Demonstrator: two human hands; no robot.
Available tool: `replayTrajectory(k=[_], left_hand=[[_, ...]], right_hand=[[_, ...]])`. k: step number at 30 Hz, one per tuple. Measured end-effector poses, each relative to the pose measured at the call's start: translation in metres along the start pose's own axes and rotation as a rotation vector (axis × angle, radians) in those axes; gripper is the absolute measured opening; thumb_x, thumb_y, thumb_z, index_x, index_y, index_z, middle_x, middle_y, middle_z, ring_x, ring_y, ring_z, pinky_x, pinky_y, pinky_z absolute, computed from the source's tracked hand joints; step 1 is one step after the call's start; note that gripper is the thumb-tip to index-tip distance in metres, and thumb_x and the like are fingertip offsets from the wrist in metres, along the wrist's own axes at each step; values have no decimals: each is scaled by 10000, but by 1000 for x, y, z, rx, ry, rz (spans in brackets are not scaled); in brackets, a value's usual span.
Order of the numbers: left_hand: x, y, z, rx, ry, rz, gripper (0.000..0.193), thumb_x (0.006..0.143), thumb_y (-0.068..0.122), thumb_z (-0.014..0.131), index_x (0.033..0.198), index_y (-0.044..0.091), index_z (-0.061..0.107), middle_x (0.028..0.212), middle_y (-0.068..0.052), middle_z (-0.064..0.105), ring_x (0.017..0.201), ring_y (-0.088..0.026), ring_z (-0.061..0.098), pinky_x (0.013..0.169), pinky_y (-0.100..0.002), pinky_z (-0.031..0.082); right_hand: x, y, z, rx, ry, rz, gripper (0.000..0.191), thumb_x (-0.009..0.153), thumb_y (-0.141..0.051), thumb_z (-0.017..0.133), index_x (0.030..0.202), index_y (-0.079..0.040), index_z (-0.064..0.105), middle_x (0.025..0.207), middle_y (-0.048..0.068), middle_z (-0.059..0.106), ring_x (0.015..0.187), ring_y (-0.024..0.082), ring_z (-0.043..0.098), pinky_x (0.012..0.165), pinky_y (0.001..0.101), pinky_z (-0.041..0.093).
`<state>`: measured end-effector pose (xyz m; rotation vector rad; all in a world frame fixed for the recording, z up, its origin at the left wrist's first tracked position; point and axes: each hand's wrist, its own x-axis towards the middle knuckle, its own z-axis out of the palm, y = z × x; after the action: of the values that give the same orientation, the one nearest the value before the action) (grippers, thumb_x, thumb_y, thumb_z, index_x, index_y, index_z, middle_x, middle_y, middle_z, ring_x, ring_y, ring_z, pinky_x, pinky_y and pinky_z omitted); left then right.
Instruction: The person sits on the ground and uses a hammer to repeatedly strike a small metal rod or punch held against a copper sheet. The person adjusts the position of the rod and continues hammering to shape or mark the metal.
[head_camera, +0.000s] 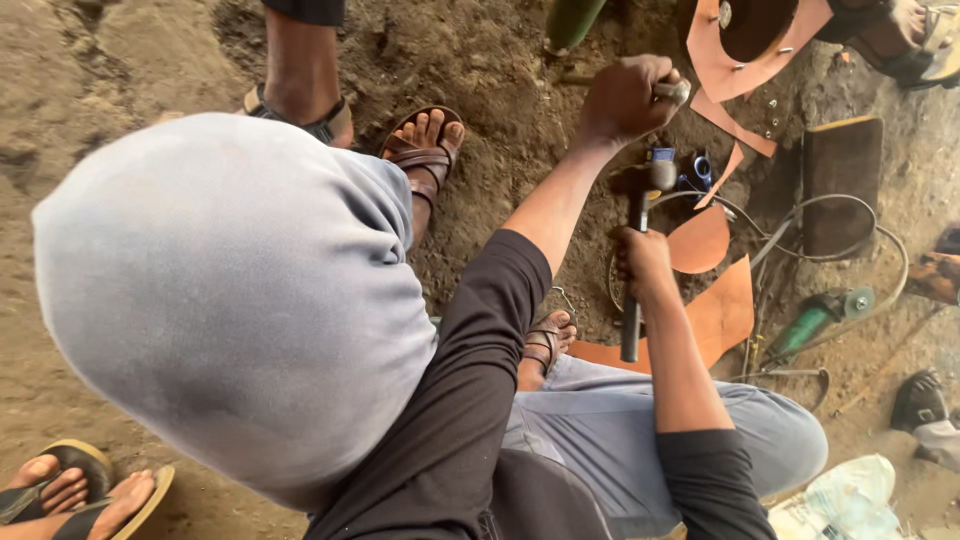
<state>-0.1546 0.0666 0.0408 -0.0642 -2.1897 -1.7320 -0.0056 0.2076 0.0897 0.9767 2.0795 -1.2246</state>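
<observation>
My right hand (645, 262) grip clenched on hammer (636, 250) handle | long axis 12–6, head at 12 | my left hand (625, 98) grip fisted around metal rod (672, 90) above orange sheet pieces (722, 310)

**Both arms out, both hands clenched**

The left arm stretches forward and up, dark sleeve to the elbow, forearm bare. The left hand (625, 98) is balled in a tight fist, knuckles up. The right hand (643, 262) sits lower and nearer, fingers wrapped closed, its wrist apparently bent slightly, right forearm angled back.
</observation>
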Motion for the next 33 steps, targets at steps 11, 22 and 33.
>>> replayTrajectory(k=[11,22,33], left_hand=[[12,19,-19,-53,210,22,371,992,315,582,662,179,479,574,25,476,504,-100,439,513,-326,404],[20,-10,-5,-104,-7,-68,493,985,509,585,611,194,528,490,45,515,401,-64,413,393,-327,332],[16,-29,7,-3,-37,-8,412,967,332,625,597,158,575,481,0,563,384,-87,484,411,-317,434]], right_hand=[[-3,-2,23,-424,49,57,275,814,-238,788,756,-57,590,594,26,541,430,146,471,392,323,358],[-4,-20,-3,-35,26,-105,152,869,-173,762,884,-63,658,605,-34,560,430,61,440,384,247,345],[-29,-67,-49,305,168,-738,261,926,-166,753,853,-167,502,618,-35,509,458,70,477,395,252,401]])
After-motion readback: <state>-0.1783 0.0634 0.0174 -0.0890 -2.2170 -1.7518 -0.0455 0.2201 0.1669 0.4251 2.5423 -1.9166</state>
